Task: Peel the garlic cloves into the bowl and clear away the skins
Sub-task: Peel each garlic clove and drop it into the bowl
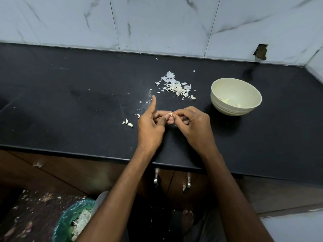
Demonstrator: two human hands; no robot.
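Note:
Both hands meet over the middle of the black counter [70,105] around one small garlic clove [170,114]. My left hand [150,126] pinches it with the thumb while its index finger sticks straight up. My right hand [192,124] grips the clove's other end with curled fingers. A pale cream bowl [251,91] stands to the right and holds a few peeled cloves [224,100]. A pile of papery skins [176,87] lies beyond my hands. Three loose cloves [128,122] lie just left of my left hand.
A marble-tiled wall [157,23] backs the counter. Below the counter's front edge are wooden cabinet doors with metal handles [156,179]. A bin lined with a green bag [73,222] stands on the floor at lower left, with skins inside. Skin scraps litter the floor.

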